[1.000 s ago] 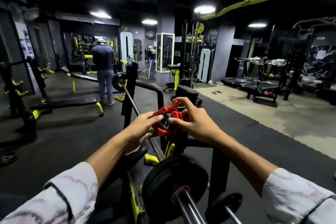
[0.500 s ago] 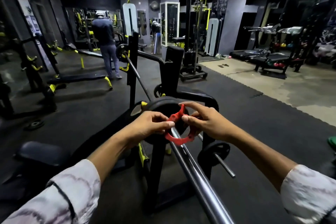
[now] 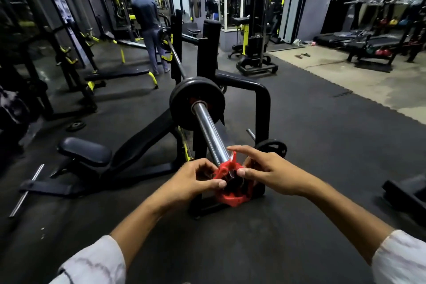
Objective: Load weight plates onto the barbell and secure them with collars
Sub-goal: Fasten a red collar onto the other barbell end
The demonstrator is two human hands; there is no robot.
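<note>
At the far left of the frame a loose bar (image 3: 26,190) lies on the dark floor (image 3: 311,145), with a small plate (image 3: 76,125) flat on the floor above it. Right of these stands the bench (image 3: 84,151), its padded seat low in the left middle. In the upper left centre a person (image 3: 147,27) stands with their back turned.

The barbell (image 3: 208,131) runs from the upper centre down toward the camera, resting on the black rack (image 3: 262,108). One black plate (image 3: 197,102) sits on its chrome sleeve, well apart from the sleeve's near end.

At lower centre, the left hand (image 3: 191,181) pinches the left edge of the red collar (image 3: 230,185) between thumb and curled fingers. The collar sits around the very end of the sleeve, its lever raised. The right hand (image 3: 265,169) pinches the collar's right side with its thumb, the index finger stretched out above the lever. Just right of the hands another small plate (image 3: 273,147) hangs on a rack peg. Treadmills (image 3: 359,39) fill the upper right.
</note>
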